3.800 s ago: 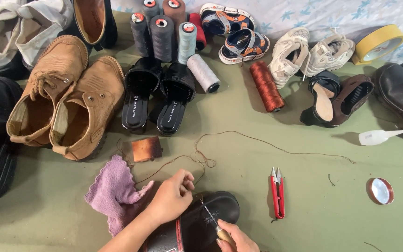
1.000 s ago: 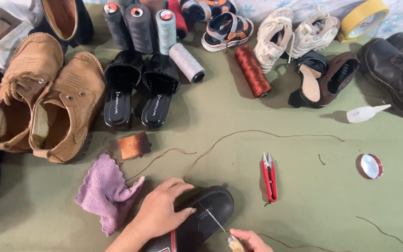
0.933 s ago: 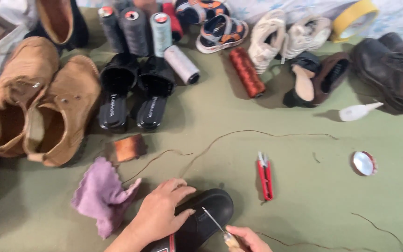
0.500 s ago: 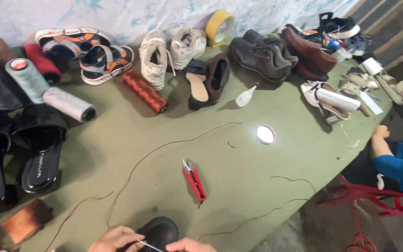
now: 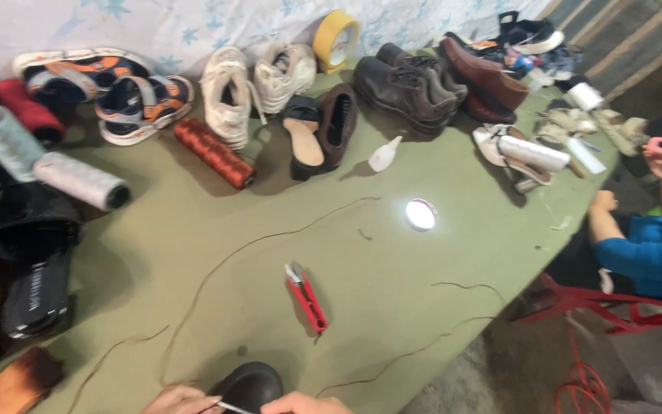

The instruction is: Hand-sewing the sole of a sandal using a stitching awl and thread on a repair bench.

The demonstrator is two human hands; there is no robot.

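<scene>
At the bottom edge, the toe of a black shoe [image 5: 253, 381] shows on the green table [image 5: 392, 291]. My left hand [image 5: 180, 400] rests against the shoe's left side. My right hand [image 5: 308, 403] pinches a thin metal needle tool [image 5: 231, 407] laid across the shoe. Both hands are mostly cut off by the frame edge. A long brown thread [image 5: 254, 245] trails from the shoe across the table. Red thread snips [image 5: 307, 297] lie just right of and beyond the shoe.
Shoes, sandals and thread spools [image 5: 214, 152] line the back of the table, with a yellow tape roll [image 5: 334, 40], a small white bottle [image 5: 385, 154] and a shiny round lid [image 5: 421, 214]. A person in a blue sleeve [image 5: 645, 257] sits at the right, beside a red frame [image 5: 599, 303].
The view has swung right and up. The brown shoes and pink cloth have left the frame, the table's right end and a seated person came in. My hands stay on the black shoe.
</scene>
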